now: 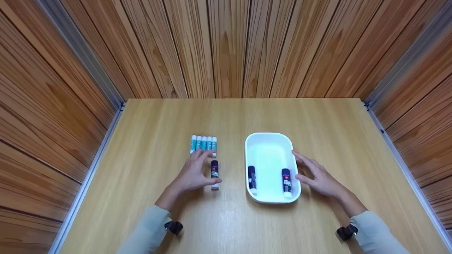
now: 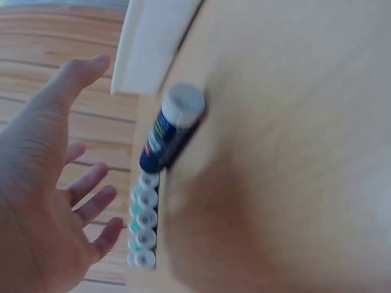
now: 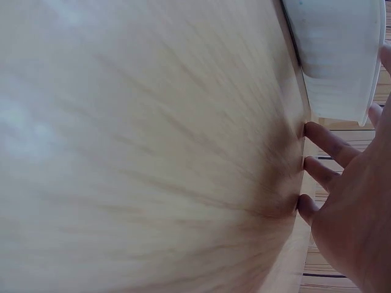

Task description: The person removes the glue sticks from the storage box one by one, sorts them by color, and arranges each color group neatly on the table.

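My left hand (image 1: 198, 170) hovers open over the table, its fingertips at the near ends of a row of several teal glue sticks (image 1: 203, 143). A dark glue stick (image 1: 214, 174) lies just right of its thumb; no grip shows. The left wrist view shows the same left hand (image 2: 55, 177) with spread fingers, the dark glue stick (image 2: 169, 129) and the teal glue sticks (image 2: 143, 223). My right hand (image 1: 314, 174) lies open beside the right wall of a white tray (image 1: 268, 135), fingers spread. Two more dark sticks, one (image 1: 252, 179) at the left wall and one (image 1: 286, 181) at the right, lie in the tray.
The light wooden table (image 1: 226, 116) is closed in by wood-panelled walls at the back and on both sides. In the right wrist view, blurred, my right hand (image 3: 354, 207) has its fingertips on the table next to the white tray (image 3: 336, 43).
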{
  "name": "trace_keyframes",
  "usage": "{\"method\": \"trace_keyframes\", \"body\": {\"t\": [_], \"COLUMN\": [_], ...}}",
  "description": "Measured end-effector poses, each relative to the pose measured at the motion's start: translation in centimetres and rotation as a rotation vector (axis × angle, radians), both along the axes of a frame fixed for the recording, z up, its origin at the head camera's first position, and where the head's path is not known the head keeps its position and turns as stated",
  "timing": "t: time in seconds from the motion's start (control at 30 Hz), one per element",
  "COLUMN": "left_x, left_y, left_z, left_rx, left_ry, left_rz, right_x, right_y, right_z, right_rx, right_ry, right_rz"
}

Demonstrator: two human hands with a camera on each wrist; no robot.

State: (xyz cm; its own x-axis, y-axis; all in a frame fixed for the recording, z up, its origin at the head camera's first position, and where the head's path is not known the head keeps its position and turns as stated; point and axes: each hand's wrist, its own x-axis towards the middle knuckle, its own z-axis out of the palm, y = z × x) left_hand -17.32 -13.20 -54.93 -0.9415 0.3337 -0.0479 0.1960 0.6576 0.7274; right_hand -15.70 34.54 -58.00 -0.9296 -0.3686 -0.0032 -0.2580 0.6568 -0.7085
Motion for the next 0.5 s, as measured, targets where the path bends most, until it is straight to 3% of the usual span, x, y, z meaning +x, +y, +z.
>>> {"method": "trace_keyframes", "body": {"t": [0.2, 0.5], "left_x": [0.0, 0.0], "left_y": [2.3, 5.4], "left_z": [0.6, 1.2], "left_rx": [0.078, 0.054], "left_ry": [0.068, 0.04], "left_rz": [0.024, -0.039], "right_x": [0.0, 0.0], "right_y": [0.0, 0.0], "right_z": [0.1, 0.0], "right_rx": [0.002, -0.008], "right_ry": [0.01, 0.012], "right_rz": [-0.002, 0.006]}}
